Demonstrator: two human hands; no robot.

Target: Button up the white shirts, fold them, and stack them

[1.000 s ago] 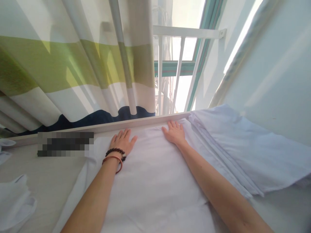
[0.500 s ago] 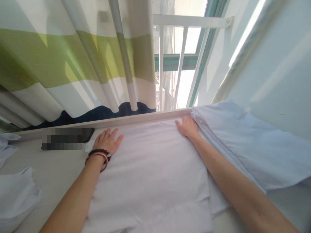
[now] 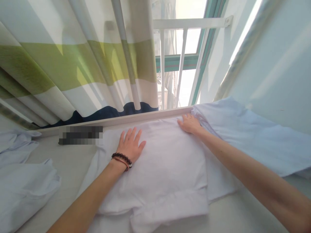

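Both hands (image 3: 130, 144) (image 3: 190, 123) lie palm down, arms (image 3: 96, 191) (image 3: 245, 166) stretched forward.

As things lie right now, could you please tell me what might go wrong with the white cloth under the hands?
The left hand, spread on the white cloth, could drag creases into it if it slides. The right hand is close beside the bluish cloth, so a sideways push might shift it. The beaded bracelet might snag the white cloth.

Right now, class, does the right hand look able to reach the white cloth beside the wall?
Probably yes: the right hand is right beside that white cloth, with nothing visible between them.
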